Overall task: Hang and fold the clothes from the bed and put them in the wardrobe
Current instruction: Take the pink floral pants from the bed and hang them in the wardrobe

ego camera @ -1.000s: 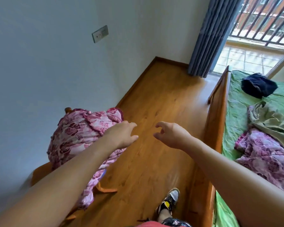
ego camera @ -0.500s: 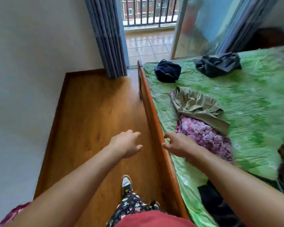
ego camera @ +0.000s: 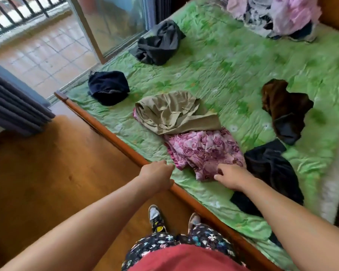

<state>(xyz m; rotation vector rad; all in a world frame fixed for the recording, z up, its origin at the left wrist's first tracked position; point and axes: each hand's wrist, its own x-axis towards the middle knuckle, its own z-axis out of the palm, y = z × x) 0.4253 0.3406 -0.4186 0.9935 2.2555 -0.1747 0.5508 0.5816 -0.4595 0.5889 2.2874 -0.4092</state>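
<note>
Currently, my left hand (ego camera: 157, 178) hangs over the orange-brown wooden side rail of the bed (ego camera: 110, 133). Its fingers are loosely curled and hold nothing. My right hand (ego camera: 231, 178) is on the near edge of the pink rose-patterned quilted garment (ego camera: 204, 151). Its fingertips (ego camera: 221, 170) are bent down onto the fabric, but I cannot tell whether they pinch it or only touch it.

The pink garment lies crumpled on the green floral bedsheet (ego camera: 223, 61), close to the rail. A khaki cloth garment (ego camera: 174, 112) overlaps its far end. A black garment (ego camera: 270, 169) lies just beside it, under my right forearm.

4 more items are spread across the sheet:
- a bunched navy garment (ego camera: 108, 88) near the foot corner
- a dark grey garment (ego camera: 159, 43) by the glass door
- a brown garment (ego camera: 282, 104) further across the bed
- a mixed pink-and-grey heap (ego camera: 272, 14) at the far corner

I stand on the wooden floor (ego camera: 47, 173), between the rail and a grey pleated curtain (ego camera: 14, 106).
</note>
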